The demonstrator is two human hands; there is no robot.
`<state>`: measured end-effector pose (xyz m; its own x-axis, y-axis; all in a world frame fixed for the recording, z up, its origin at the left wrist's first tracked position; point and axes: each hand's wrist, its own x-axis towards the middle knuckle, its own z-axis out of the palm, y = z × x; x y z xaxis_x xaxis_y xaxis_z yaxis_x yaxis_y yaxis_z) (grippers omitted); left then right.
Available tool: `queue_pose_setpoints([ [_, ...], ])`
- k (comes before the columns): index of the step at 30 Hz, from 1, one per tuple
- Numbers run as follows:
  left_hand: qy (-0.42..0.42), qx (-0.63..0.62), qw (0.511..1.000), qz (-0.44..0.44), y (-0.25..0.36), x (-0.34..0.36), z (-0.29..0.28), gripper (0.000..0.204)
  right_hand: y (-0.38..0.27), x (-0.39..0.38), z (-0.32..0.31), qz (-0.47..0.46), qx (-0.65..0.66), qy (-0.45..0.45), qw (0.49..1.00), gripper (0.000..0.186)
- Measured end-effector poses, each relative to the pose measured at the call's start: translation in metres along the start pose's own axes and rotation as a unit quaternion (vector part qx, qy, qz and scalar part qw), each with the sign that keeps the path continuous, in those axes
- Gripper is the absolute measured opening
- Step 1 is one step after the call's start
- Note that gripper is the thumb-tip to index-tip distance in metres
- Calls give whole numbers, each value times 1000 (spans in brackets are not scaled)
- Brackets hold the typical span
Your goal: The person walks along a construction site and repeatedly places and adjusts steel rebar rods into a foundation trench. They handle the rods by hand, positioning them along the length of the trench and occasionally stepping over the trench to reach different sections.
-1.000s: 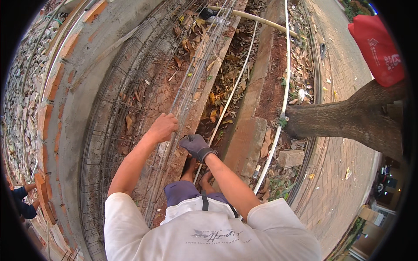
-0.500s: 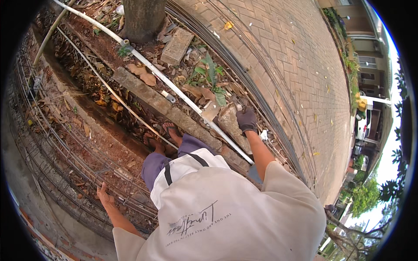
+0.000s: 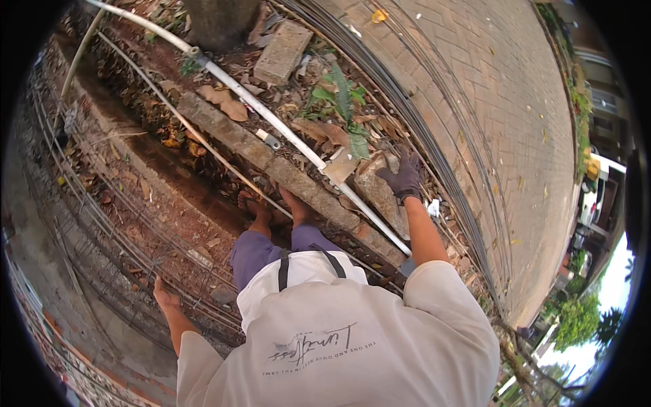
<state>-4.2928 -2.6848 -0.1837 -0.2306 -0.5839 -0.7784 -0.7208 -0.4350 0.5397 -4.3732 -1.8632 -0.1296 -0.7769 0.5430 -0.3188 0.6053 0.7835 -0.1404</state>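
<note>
Head view: the right hand (image 3: 405, 175), in a dark glove, is at the upper right edge of a rough stone (image 3: 375, 184). Its grip is apart, thumb and fingers spread; whether the palm bears on the stone cannot be told. The stone lies on the soil strip, between the white pipe (image 3: 285, 132) and the bundle of steel rods (image 3: 395, 93) along the brick paving's edge.

The left hand (image 3: 167, 296), bare, is just beside the thin steel bars (image 3: 152, 262) across the trench; its fingers are apart and appear empty. Contact with the bars cannot be confirmed.

Change noted: one second ago both hands were near each other at the bars; they are now well apart. The gloved fingers, curled half a second ago, are now spread, leaving the stone unclasped.

Markings: dark printed lettering on the pale shirt (image 3: 390, 319), inverted in this view; none discernible on the stone.
</note>
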Motion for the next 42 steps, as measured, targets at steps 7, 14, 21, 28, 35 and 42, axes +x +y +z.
queue_pose_setpoints([
  [7, -79, -76, 994, 21, -14, 59, -22, 98, -33, 72, 18, -102, -22, -142, 984, 46],
  [14, -76, -126, 989, 4, 0, 10, 4, 102, -39, 95, -42, -164, -98, -55, 980, 40],
  [21, -91, -115, 989, -14, 8, 5, 14, 100, -215, 47, -106, -147, 210, -365, 895, 31],
  [28, -202, -218, 954, 24, -26, 39, 3, 53, -378, -101, -56, -142, 15, -569, 810, 25],
  [35, -116, -287, 948, 71, -19, 16, 14, 27, -626, -237, -9, -703, -399, -152, 569, 67],
  [42, -100, -272, 956, 39, -11, 19, 19, 32, -687, -353, 50, -756, -544, 104, 349, 68],
])
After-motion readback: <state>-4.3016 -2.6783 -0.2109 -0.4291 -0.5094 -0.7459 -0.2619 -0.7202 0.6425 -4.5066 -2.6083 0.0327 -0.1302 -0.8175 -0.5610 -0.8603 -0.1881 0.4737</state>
